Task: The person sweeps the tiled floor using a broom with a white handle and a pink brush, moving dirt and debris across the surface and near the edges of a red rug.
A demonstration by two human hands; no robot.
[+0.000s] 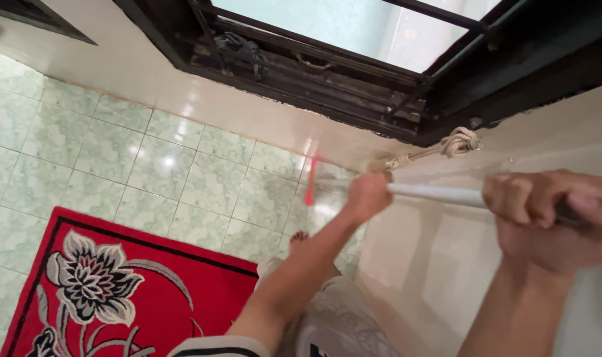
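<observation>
Both my hands grip a long white pole (436, 194) held almost level in front of me. My left hand (367, 196) is closed around it farther out, and my right hand (555, 218) clamps the near, darker end. Beyond my left hand the pole's far end is blurred, with a red strip (310, 182) hanging from it close to the wall base. My bare foot (298, 239) shows on the floor below my left arm.
A dark-framed window (354, 63) with frosted glass sits low in the cream wall ahead. A knotted rope (454, 143) hangs at its lower right corner. Pale green floor tiles (103, 145) lie left, with a red flowered rug (116, 284) at the bottom left.
</observation>
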